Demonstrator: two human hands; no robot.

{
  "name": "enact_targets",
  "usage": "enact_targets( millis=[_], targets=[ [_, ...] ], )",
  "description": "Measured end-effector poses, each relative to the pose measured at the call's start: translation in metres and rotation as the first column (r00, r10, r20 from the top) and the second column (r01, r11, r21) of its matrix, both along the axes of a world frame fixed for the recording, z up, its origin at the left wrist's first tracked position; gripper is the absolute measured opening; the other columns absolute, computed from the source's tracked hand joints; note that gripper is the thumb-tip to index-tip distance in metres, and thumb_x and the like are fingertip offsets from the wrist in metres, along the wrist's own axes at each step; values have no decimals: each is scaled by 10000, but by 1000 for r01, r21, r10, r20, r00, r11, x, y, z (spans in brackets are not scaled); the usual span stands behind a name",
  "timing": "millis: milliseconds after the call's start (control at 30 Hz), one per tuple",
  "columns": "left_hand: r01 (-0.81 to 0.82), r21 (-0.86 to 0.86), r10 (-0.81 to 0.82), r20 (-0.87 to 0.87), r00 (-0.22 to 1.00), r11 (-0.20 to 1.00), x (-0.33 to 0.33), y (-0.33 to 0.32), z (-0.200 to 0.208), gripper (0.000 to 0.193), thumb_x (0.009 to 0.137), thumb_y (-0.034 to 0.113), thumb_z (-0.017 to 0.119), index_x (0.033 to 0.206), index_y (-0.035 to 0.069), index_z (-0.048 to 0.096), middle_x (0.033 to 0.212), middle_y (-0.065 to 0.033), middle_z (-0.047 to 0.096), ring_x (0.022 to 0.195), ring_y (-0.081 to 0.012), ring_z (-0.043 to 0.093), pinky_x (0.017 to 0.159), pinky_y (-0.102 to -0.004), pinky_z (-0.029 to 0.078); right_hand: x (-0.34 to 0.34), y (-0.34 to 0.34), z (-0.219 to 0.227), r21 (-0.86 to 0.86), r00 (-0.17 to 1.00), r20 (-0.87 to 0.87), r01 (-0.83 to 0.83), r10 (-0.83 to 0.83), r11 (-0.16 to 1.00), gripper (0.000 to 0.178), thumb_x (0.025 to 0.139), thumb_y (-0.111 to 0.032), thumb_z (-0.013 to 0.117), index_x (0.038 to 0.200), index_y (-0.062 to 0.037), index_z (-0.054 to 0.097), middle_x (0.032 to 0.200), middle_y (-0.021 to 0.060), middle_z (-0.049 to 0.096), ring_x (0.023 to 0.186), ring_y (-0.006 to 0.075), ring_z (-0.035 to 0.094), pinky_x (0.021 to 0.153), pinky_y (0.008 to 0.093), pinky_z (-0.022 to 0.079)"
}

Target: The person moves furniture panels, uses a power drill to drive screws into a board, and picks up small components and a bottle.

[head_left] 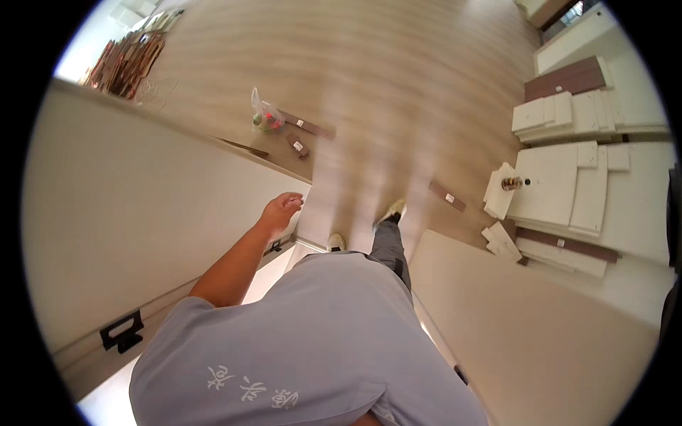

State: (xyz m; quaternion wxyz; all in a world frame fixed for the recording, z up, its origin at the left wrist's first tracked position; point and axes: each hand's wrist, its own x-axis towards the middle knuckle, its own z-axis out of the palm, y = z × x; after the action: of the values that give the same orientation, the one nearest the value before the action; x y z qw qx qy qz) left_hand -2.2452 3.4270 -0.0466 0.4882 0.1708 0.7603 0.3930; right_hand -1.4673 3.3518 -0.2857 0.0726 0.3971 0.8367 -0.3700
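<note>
My left hand (283,208) is stretched forward beside the free edge of a large pale door (163,192) on the left. Its fingers are loosely bent and a little apart, with nothing seen in them. Whether they touch the door cannot be made out. A black handle (122,331) sits on that door, close to its near edge. My right hand is out of the picture; only a bit of bare skin shows at the bottom, by my grey shirt. My feet stand apart in the doorway, in light shoes.
A second pale door (511,312) stands on the right. White boards (550,184) are stacked along the right side. Brown strips (447,197) and a plastic bag (266,117) lie on the wood-look floor (369,85). Wooden pieces (128,64) are piled far left.
</note>
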Motion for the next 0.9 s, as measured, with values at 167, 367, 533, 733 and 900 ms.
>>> enact_targets(
  millis=[167,367,533,733,900],
  targets=[
    [2,-116,-11,-80,997,993,-9,90,-74,393,1038,278,681,1332,17,678,1201,-133,749,1113,-221,692,980,-338,532,-117,234,33,-560,786,244,593,-568,579,250,1032,-206,590,1165,-45,728,1002,66,745,865,184,697,701,330,534],
    [297,-604,-484,-172,858,740,23,107,-91,566,992,525,654,1258,27,702,1201,-214,715,1194,-375,682,1015,-475,555,-337,498,164,-475,801,481,580,-357,662,390,981,-293,642,1270,-38,703,1054,100,754,913,204,712,735,373,553],
    [248,-648,-332,-8,943,720,43,158,-72,615,991,563,626,1290,28,674,1274,-223,653,1203,-443,656,1025,-526,553,-415,574,136,-303,773,552,-165,314,939,478,993,-427,658,1085,33,749,1051,295,751,964,440,729,812,521,574],
    [315,-457,-350,7,937,832,7,162,-111,351,968,423,634,1043,111,775,1154,-189,711,1096,-414,701,881,-540,590,-564,652,187,-273,679,485,-482,552,833,440,1004,-434,637,1009,-5,734,1002,302,721,986,499,692,860,561,558],
    [355,-160,-319,214,923,921,1,173,-71,302,970,348,638,1005,83,778,1049,-195,754,956,-424,720,801,-524,574,-647,736,240,-689,524,271,-481,808,543,298,984,-332,679,1023,-43,742,967,258,732,959,461,710,831,520,562]
  ],
)
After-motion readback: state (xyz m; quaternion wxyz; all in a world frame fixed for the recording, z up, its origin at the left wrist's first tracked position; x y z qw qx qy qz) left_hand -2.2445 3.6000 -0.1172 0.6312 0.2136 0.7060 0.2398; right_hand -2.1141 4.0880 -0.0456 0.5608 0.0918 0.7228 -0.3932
